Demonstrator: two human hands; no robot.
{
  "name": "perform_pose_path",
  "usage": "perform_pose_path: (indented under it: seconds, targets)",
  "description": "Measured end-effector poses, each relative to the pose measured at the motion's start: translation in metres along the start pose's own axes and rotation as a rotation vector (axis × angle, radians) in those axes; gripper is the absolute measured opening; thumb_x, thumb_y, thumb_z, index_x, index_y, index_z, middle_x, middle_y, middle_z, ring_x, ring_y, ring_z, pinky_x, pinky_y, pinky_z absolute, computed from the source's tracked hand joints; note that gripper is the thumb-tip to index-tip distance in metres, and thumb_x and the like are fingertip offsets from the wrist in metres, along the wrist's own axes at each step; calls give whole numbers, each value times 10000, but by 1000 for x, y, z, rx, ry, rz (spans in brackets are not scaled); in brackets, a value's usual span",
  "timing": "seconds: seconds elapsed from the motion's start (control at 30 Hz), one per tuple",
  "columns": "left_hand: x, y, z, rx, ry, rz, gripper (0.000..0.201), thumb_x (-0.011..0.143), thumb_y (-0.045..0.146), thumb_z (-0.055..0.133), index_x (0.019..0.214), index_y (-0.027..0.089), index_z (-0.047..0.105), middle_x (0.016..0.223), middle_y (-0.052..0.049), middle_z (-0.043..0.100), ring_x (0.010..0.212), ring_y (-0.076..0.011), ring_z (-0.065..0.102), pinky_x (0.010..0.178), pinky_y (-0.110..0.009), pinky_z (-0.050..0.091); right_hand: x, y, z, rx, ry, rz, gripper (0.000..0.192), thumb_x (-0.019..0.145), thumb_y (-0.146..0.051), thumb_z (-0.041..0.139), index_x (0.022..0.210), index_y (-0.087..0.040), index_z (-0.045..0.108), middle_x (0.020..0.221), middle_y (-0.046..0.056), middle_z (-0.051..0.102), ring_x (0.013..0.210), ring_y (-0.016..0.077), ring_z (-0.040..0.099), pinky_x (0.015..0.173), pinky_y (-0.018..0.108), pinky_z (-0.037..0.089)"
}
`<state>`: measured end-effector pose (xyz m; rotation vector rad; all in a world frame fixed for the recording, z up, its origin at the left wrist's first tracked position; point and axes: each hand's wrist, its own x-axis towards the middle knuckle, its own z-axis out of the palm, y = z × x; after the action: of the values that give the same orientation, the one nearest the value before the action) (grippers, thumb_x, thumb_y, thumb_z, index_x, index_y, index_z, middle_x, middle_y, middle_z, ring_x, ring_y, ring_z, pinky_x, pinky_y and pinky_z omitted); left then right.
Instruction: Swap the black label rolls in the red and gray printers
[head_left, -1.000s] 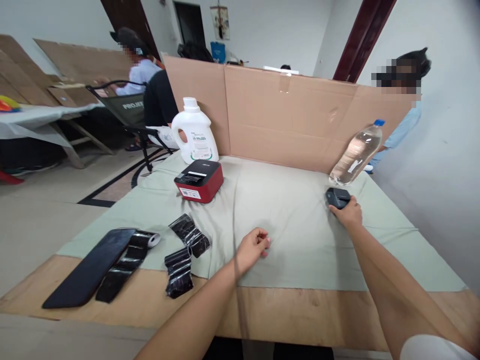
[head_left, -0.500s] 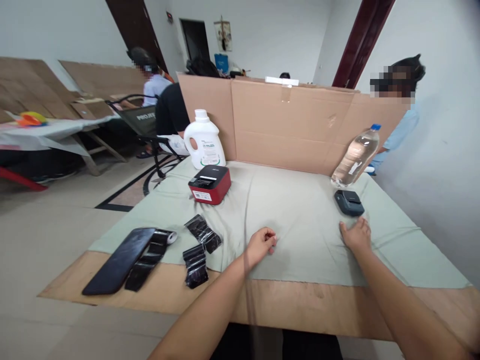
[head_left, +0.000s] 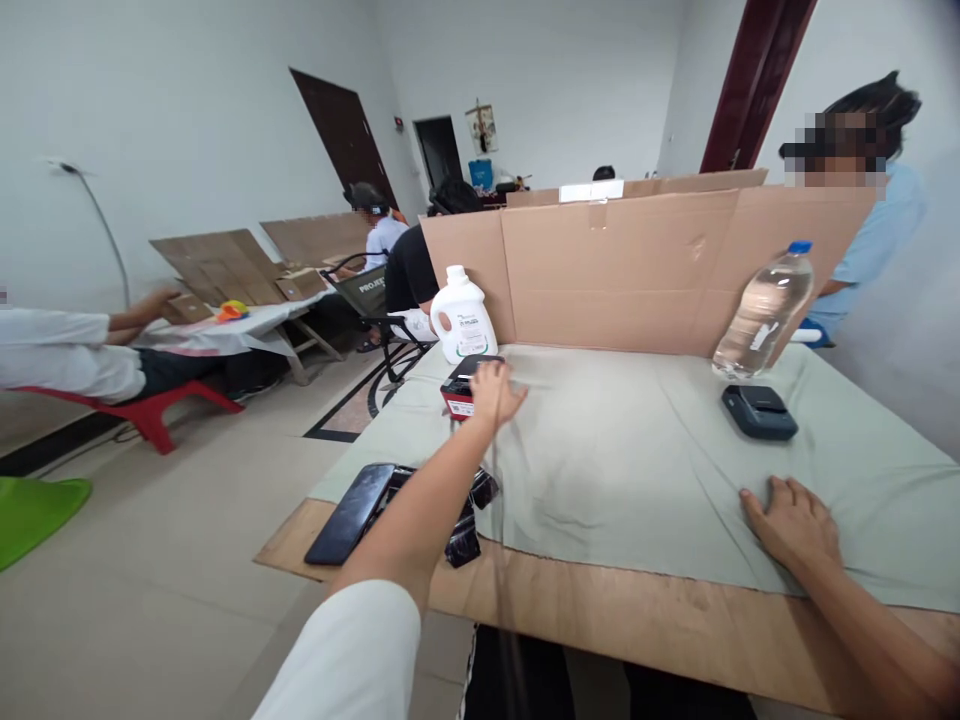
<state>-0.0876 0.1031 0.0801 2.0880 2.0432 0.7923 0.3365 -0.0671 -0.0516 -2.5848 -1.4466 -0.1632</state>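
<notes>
My left hand reaches out over a red and black box-shaped device, which looks like a label printer. Its fingers lie over the right part of the dark top, thumb spread to the right; whether they press on it I cannot tell. Palm down on the cloth, my right hand is open and holds nothing. Beyond it sits a small dark device, apart from the fingers. A white jug with a handle stands behind the red and black device.
A blue-capped clear bottle leans at the back right, by a cardboard screen. Front left lie a dark flat slab and black shiny strips, partly behind my forearm. Other people sit or stand around.
My left hand has moved forward and left from the cloth to the red and black device, fingers spreading. My right hand has drawn back from the small dark device. The view has turned left.
</notes>
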Motion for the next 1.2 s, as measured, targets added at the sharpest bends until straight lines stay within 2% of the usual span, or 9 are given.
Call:
perform_pose_path:
  seconds: [0.07, 0.13, 0.27, 0.4, 0.57, 0.8, 1.0, 1.13, 1.2]
  targets:
    - [23, -27, -17, 150, -43, -219, 811, 677, 536, 720, 1354, 197, 427, 1512, -197, 285, 1415, -459, 96, 1081, -581, 187, -1, -2, -2, 0, -10, 8, 693, 857, -525, 260, 1330, -78, 500, 1413, 210, 463, 1339, 346, 371, 1104, 438, 298]
    - [30, -49, -21, 188, -136, -371, 960, 617, 593, 736, 1401, 191, 355, 1512, -236, 242, 1381, -502, 154, 1033, -588, 249, -2, -3, -4, 3, -19, 13, 682, 867, -521, 265, 1328, -76, 499, 1418, 213, 458, 1335, 344, 371, 1095, 441, 305]
    - [22, -60, -7, 177, -69, -418, 903, 627, 581, 707, 1382, 210, 378, 1462, -224, 287, 1296, -445, 337, 1006, -502, 315, -5, -6, -8, 5, -37, 23, 651, 894, -504, 275, 1344, -82, 483, 1436, 200, 442, 1348, 327, 352, 1092, 435, 292]
    - [13, -30, 3, 177, 54, -430, 785, 605, 588, 693, 1271, 217, 505, 1375, -201, 372, 1250, -433, 370, 1021, -498, 289, -7, -8, -13, 3, -52, 24, 630, 915, -483, 275, 1357, -79, 470, 1446, 192, 428, 1353, 319, 339, 1088, 437, 277]
    - [-13, 38, 6, 81, -5, -323, 727, 585, 537, 731, 1210, 211, 556, 1310, -201, 410, 1225, -451, 365, 1014, -510, 276, -6, -6, -13, 30, -72, 24, 631, 907, -488, 321, 1368, -79, 459, 1457, 199, 411, 1356, 327, 335, 1090, 449, 274]
    - [-130, 112, 35, -342, -43, -67, 734, 499, 439, 841, 1145, 244, 553, 1402, -159, 319, 1308, -467, 231, 1090, -533, 154, -4, 0, -3, 66, -23, 4, 616, 895, -500, 336, 1344, -103, 479, 1446, 186, 430, 1346, 325, 351, 1077, 463, 289]
    - [-213, 119, 55, -485, 20, -51, 847, 489, 423, 867, 1231, 255, 495, 1475, -170, 195, 1345, -498, 135, 1072, -598, 169, -7, -2, -5, 85, -11, -1, 598, 905, -468, 350, 1348, -88, 481, 1437, 203, 432, 1344, 331, 342, 1066, 475, 278]
    - [-223, 104, 48, -355, -33, -54, 904, 568, 539, 809, 1328, 247, 415, 1527, -174, 140, 1377, -463, 152, 1099, -597, 153, -7, 0, -6, 101, -25, -1, 609, 904, -466, 354, 1358, -78, 472, 1451, 207, 417, 1351, 334, 329, 1079, 481, 266]
    - [-218, 89, 46, -417, -28, -17, 793, 703, 573, 698, 1353, 237, 393, 1519, -167, 210, 1400, -391, 190, 1139, -539, 143, -6, 1, -6, 118, -31, -9, 605, 903, -456, 360, 1357, -72, 474, 1454, 211, 413, 1359, 333, 322, 1085, 485, 267]
